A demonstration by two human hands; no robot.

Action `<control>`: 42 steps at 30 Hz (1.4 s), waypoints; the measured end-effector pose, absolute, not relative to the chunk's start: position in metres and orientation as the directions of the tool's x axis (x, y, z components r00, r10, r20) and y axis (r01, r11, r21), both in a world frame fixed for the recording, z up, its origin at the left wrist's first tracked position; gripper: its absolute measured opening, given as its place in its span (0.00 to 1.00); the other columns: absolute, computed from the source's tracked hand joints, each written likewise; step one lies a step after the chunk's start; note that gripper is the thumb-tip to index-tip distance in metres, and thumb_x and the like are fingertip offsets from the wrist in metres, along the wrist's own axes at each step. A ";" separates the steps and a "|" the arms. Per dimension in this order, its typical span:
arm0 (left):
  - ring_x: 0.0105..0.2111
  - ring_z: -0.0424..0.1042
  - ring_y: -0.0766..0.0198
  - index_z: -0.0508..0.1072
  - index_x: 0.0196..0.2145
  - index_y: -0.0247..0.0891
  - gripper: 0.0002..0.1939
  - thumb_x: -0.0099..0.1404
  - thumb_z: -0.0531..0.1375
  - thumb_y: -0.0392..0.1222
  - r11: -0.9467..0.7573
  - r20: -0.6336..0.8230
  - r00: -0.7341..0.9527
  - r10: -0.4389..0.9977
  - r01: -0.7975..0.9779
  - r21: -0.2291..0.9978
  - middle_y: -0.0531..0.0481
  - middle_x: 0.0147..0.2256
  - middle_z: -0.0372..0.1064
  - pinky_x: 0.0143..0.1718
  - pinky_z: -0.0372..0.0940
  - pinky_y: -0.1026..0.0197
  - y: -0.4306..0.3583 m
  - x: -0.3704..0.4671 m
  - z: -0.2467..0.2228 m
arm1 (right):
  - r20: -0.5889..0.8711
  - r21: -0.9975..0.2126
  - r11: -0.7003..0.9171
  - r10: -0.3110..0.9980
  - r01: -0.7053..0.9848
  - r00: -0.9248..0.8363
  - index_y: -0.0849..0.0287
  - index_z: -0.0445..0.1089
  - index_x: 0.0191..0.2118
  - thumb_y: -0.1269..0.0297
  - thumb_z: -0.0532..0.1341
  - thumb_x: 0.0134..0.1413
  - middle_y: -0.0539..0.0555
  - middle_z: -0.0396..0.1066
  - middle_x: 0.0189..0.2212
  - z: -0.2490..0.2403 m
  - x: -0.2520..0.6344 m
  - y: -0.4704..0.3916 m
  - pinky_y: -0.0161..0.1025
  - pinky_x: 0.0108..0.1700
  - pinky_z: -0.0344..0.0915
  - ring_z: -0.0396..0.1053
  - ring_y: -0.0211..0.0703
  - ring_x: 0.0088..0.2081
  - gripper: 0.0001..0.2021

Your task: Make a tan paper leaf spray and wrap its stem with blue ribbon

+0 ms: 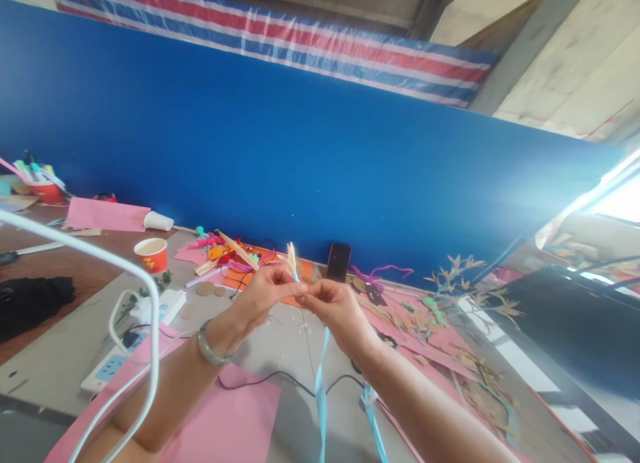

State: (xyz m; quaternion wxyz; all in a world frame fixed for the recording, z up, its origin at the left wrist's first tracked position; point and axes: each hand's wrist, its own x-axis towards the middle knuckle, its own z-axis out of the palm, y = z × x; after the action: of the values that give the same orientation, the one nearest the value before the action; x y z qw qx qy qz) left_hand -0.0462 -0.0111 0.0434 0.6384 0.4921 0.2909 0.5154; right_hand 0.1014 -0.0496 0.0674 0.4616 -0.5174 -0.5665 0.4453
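Bundle of pale strips (291,255), one: held roughly upright above the tabletop (260,343), a scrap of blue at its foot. Left hand (266,291): thumb and finger pinched about that foot. Right hand (339,307): fingertips drawn together just beside the left, on what we take to be the blue ribbon (321,403); the exact grip is hidden from us. Thin dark strand (307,336), one, hanging below the fingertips; wire or thread, we cannot tell.

Hazards, as we judge them:
- Slack left pinch: the fine strips could splay or slide out.
- Uneven pull: the ribbon could crease, twist or slip, its long tail hanging free.
- Snagging: the tail crosses the black cord (285,373) in our view and hangs near a second blue strip (376,433); either could catch it.
- Kinking: the strand could bend under hard twisting, if it is wire.
- Crowding: both hands meet at one small spot, so fingers may knock the join.
- Outward swing of the left arm: could strike the white curved tube (154,343).
- Forward push: could topple the phone (339,261) leaning at the blue partition (300,149).
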 end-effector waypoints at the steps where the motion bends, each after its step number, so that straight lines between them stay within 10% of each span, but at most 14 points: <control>1: 0.23 0.62 0.70 0.66 0.18 0.35 0.16 0.46 0.72 0.40 -0.024 0.139 0.277 0.951 -0.381 0.924 0.58 0.18 0.63 0.28 0.56 0.64 -0.012 -0.045 0.042 | 0.066 -0.983 0.072 0.997 0.168 -0.040 0.60 0.72 0.23 0.58 0.71 0.41 0.47 0.67 0.19 0.068 0.101 -0.049 0.35 0.26 0.52 0.58 0.33 0.22 0.12; 11: 0.33 0.69 0.63 0.78 0.30 0.35 0.12 0.58 0.66 0.48 0.027 0.293 0.606 0.740 -0.462 0.886 0.48 0.29 0.72 0.37 0.62 0.59 -0.001 -0.054 0.039 | -0.035 -0.997 -0.049 0.977 -0.063 -0.208 0.59 0.65 0.23 0.55 0.72 0.40 0.40 0.52 0.15 0.072 0.105 -0.052 0.34 0.22 0.38 0.43 0.28 0.18 0.17; 33: 0.24 0.60 0.69 0.66 0.19 0.36 0.14 0.53 0.67 0.41 -0.270 0.290 0.309 0.906 -0.107 0.957 0.56 0.21 0.60 0.27 0.54 0.64 -0.011 -0.053 0.048 | 0.029 -0.983 0.033 0.999 0.182 -0.025 0.59 0.72 0.22 0.58 0.71 0.39 0.47 0.65 0.18 0.064 0.102 -0.052 0.34 0.24 0.51 0.56 0.33 0.21 0.11; 42: 0.24 0.61 0.70 0.67 0.21 0.36 0.14 0.56 0.66 0.45 -0.169 0.276 0.323 0.905 -0.324 0.931 0.56 0.21 0.61 0.28 0.57 0.64 -0.013 -0.047 0.045 | 0.116 -0.980 0.120 0.993 0.160 -0.033 0.59 0.71 0.22 0.59 0.69 0.44 0.46 0.62 0.18 0.070 0.097 -0.058 0.35 0.26 0.52 0.54 0.33 0.22 0.11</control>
State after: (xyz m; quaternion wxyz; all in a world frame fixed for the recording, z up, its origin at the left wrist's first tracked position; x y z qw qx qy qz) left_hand -0.0471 -0.0131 0.0455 0.5902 0.5598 0.2595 0.5205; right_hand 0.0970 -0.0577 0.0704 0.4806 -0.5026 -0.5734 0.4331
